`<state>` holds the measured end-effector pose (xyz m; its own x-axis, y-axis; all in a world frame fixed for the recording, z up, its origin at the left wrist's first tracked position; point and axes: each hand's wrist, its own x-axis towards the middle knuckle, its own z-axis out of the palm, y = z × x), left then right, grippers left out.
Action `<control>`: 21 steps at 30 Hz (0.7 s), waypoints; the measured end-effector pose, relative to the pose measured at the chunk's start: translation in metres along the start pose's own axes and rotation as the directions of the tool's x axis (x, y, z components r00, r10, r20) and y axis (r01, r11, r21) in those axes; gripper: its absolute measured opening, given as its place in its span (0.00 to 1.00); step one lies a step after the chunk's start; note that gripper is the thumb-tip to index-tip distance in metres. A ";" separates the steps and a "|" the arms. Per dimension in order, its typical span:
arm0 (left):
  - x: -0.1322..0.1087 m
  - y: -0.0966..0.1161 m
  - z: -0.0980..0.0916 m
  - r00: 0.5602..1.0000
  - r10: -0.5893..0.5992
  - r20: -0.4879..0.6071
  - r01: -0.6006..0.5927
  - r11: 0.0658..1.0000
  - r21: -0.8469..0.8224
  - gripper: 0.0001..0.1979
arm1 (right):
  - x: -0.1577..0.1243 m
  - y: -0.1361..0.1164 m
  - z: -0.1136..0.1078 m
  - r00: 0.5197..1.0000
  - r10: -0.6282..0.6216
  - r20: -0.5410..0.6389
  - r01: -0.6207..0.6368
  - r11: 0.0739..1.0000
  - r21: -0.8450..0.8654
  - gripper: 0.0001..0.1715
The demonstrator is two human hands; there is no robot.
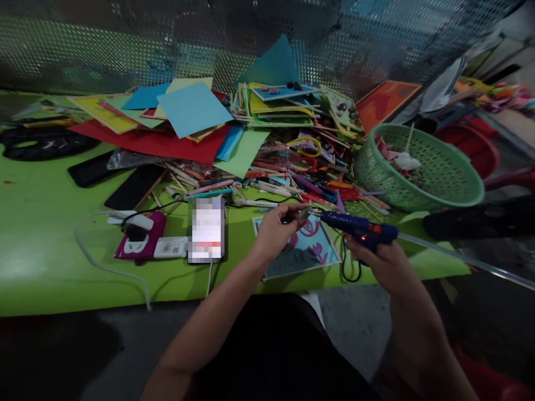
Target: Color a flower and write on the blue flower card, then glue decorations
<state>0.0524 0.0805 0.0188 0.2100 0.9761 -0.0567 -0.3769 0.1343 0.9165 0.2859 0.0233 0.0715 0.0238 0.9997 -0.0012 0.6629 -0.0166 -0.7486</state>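
Observation:
My right hand [378, 256] is wrapped round the grip of a dark blue hot glue gun [355, 225], whose nozzle points left. A long clear glue stick [463, 259] runs out of its back end, and a small orange light glows on its side. Close to the nozzle tip, my left hand [281, 225] pinches a small greyish piece [305, 212], perhaps a pebble or shell; its kind is unclear. Beneath both hands lies a light blue picture card [307, 260] with a thin pale frame and pink-purple flower drawings; my left hand covers part of it.
Left of my hands are a lit phone [206, 231] and a purple power strip [152, 239] with cables. Behind lie heaped pens and sticks [267, 186], coloured paper [194, 108] and framed cards. A green basket [443, 186] stands at right, before a red basin [480, 147].

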 end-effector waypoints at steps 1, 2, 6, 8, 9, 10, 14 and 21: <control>0.000 0.000 0.000 1.000 0.001 0.001 -0.001 1.000 0.001 0.19 | 0.001 0.001 0.000 1.000 0.003 -0.013 -0.002 1.000 0.002 0.19; 0.000 0.000 0.000 1.000 0.003 0.003 -0.003 1.000 0.002 0.19 | 0.001 0.002 0.000 1.000 0.007 -0.029 -0.007 1.000 0.005 0.19; -0.001 -0.001 0.000 1.000 0.007 -0.002 -0.007 1.000 -0.004 0.18 | 0.001 0.013 -0.001 0.999 0.041 -0.023 -0.040 0.999 0.024 0.19; 0.000 -0.002 0.000 1.000 0.005 -0.001 -0.005 1.000 -0.024 0.18 | -0.001 0.018 -0.002 0.998 0.055 -0.003 -0.055 0.998 0.026 0.19; 0.000 -0.003 0.001 1.000 0.006 0.007 -0.006 0.999 -0.037 0.19 | -0.002 0.020 -0.002 0.998 0.062 -0.005 -0.062 0.998 0.024 0.20; 0.000 -0.004 0.001 1.000 0.010 0.019 -0.009 0.999 -0.052 0.19 | -0.002 0.022 -0.003 0.997 0.072 -0.018 -0.071 0.997 0.019 0.20; 0.000 -0.005 0.001 0.999 -0.001 0.034 0.004 0.997 -0.082 0.20 | 0.000 0.023 -0.004 0.986 0.148 -0.080 -0.148 0.989 0.007 0.22; -0.004 0.002 0.000 0.998 -0.052 0.036 0.056 0.993 -0.107 0.20 | 0.000 0.015 -0.003 0.985 0.155 -0.071 -0.154 0.988 0.009 0.21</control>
<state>0.0505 0.0774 0.0206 0.2619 0.9609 -0.0900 -0.4591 0.2061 0.8641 0.2980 0.0231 0.0621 0.1788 0.9814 -0.0702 0.6442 -0.1707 -0.7456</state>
